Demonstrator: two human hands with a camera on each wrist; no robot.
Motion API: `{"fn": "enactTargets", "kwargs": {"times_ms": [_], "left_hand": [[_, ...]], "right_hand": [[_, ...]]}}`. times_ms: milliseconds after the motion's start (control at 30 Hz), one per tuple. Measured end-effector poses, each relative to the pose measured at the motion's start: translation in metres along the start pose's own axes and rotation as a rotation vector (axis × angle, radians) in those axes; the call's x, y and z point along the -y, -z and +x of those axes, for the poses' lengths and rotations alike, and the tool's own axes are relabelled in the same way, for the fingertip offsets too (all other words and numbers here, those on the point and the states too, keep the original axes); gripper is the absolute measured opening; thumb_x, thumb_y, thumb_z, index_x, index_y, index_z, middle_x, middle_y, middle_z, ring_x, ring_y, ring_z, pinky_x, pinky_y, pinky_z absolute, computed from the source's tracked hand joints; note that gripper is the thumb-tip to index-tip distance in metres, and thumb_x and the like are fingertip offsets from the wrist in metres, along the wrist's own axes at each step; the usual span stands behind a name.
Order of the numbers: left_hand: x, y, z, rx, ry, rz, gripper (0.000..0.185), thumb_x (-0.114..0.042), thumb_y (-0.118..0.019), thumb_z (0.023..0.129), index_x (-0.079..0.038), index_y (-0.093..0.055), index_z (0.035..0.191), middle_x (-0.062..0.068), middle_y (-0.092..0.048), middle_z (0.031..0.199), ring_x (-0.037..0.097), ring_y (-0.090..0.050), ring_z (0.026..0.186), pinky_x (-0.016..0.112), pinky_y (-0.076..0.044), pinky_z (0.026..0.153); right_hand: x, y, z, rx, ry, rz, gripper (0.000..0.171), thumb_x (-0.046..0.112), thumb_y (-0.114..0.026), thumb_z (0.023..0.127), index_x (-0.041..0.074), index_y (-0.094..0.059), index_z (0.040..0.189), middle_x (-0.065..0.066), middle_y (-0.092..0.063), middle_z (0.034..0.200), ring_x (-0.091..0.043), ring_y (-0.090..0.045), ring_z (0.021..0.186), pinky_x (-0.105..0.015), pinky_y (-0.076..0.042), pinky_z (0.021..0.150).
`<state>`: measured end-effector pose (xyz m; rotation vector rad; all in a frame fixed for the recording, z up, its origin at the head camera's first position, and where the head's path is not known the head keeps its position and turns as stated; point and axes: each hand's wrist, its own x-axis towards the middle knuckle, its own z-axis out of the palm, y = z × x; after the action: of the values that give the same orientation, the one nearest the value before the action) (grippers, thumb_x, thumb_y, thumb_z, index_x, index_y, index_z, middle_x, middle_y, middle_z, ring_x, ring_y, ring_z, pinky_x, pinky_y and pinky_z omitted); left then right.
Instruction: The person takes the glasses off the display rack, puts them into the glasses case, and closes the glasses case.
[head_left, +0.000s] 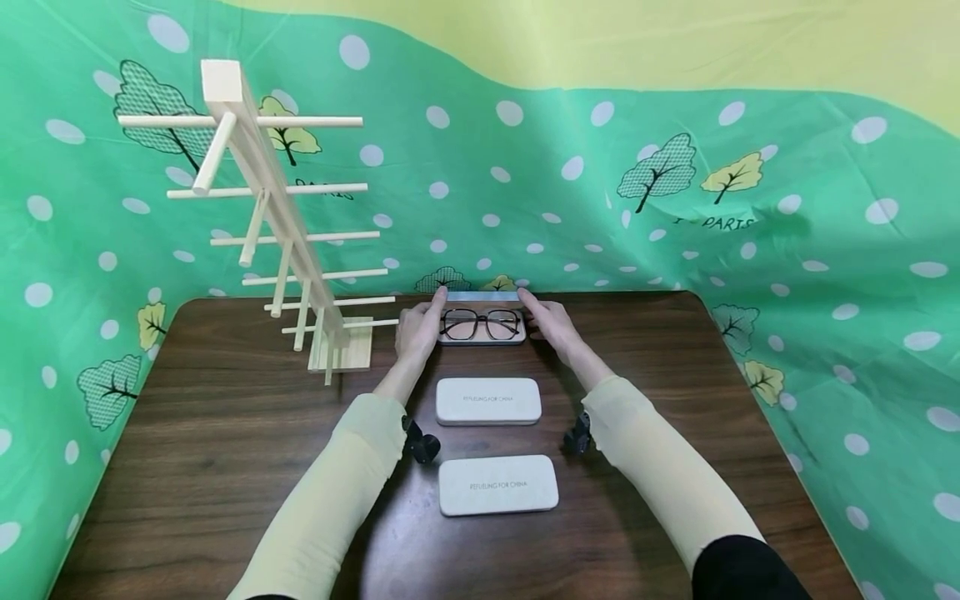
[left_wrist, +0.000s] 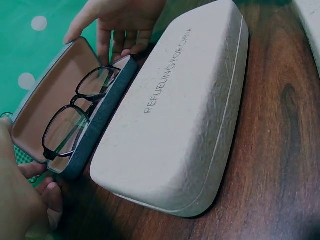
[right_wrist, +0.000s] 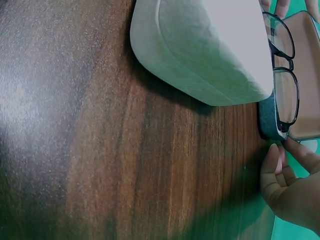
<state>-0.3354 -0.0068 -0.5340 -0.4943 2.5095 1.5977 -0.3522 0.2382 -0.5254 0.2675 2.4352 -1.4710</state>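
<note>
An unfolded-lid glasses case (head_left: 482,342), blue-green outside and tan inside, sits at the table's far edge. Black-framed glasses (head_left: 480,325) lie in its base, and the raised lid (left_wrist: 55,95) leans back behind them. My left hand (head_left: 420,331) holds the case's left end, its thumb on the lid's corner and its fingers by the base. At the other end, my right hand (head_left: 553,327) holds the case in the same way, thumb at the lid corner. Nearer me lies a shut white glasses case (head_left: 488,402) with printed lettering; both wrists pass beside it.
A second white glasses case (head_left: 498,486) lies closest to me, between the forearms. A wooden rack (head_left: 270,183) with several pegs stands left of my left hand; its lowest pegs reach near that hand. Green patterned cloth (head_left: 570,208) hangs behind the brown table (head_left: 225,467).
</note>
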Motion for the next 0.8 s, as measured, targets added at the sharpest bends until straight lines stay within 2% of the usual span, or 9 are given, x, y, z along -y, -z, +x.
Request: {"fn": "enactTargets", "kwargs": {"times_ms": [500, 800], "left_hand": [[0.0064, 0.008, 0.0028, 0.111, -0.057, -0.048, 0.076, -0.072, -0.045, 0.097, -0.014, -0.06, 0.144, 0.014, -0.053, 0.148, 0.039, -0.045, 0.142, 0.052, -0.034, 0.122], [0.0092, 0.0098, 0.0025, 0.117, -0.079, -0.051, 0.076, -0.071, -0.045, 0.098, -0.014, -0.059, 0.145, 0.016, -0.047, 0.153, 0.04, -0.041, 0.145, 0.054, -0.031, 0.124]], "right_hand": [[0.0003, 0.006, 0.0044, 0.068, -0.038, 0.054, 0.081, 0.064, -0.051, 0.099, 0.003, -0.045, 0.153, -0.023, -0.048, 0.146, -0.032, -0.051, 0.126, -0.048, -0.051, 0.108], [0.0031, 0.0093, 0.0054, 0.108, -0.041, 0.037, 0.08, 0.063, -0.051, 0.1, 0.006, -0.044, 0.155, -0.022, -0.048, 0.146, -0.03, -0.051, 0.125, -0.043, -0.055, 0.102]]}}
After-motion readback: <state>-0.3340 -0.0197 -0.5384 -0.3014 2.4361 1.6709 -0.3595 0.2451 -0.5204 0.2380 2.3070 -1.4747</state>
